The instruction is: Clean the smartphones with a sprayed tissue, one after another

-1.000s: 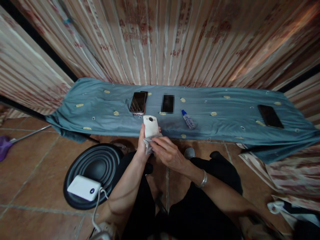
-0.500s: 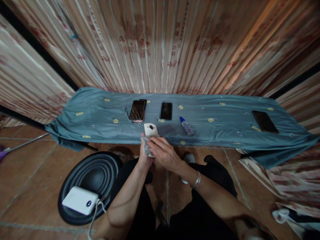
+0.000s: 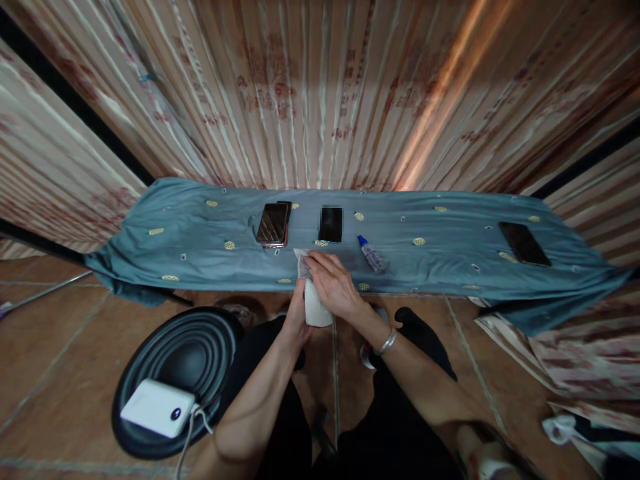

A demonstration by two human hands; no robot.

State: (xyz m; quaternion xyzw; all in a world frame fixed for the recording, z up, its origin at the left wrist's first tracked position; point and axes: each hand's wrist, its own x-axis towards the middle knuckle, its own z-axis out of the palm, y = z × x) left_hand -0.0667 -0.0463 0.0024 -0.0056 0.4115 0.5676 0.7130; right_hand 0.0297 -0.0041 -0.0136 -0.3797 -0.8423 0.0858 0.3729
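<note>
A white phone (image 3: 319, 308), back side up, rests in my left hand (image 3: 297, 319), whose fingers close round its left edge. Over the phone's far end lies a pale grey cloth (image 3: 303, 262), pressed down by my right hand (image 3: 334, 283). The cloth and right fingers cover the camera end. Beyond my hands, on the blue cloth-covered bench (image 3: 240, 263), lie a small dark phone (image 3: 331, 225) and a stack of dark phones (image 3: 273, 224). A clear bottle with a blue cap (image 3: 371, 255) lies to the right of my hands.
Another dark phone (image 3: 525, 243) lies at the bench's right end. On the floor at left, a white power bank (image 3: 157, 408) with a cable sits on a black ribbed round basin (image 3: 185, 333). A patterned curtain (image 3: 310, 100) hangs behind the bench.
My right hand has slid the grey cloth from the phone's near part to its far end. The phone's lower back now shows and its camera is covered.
</note>
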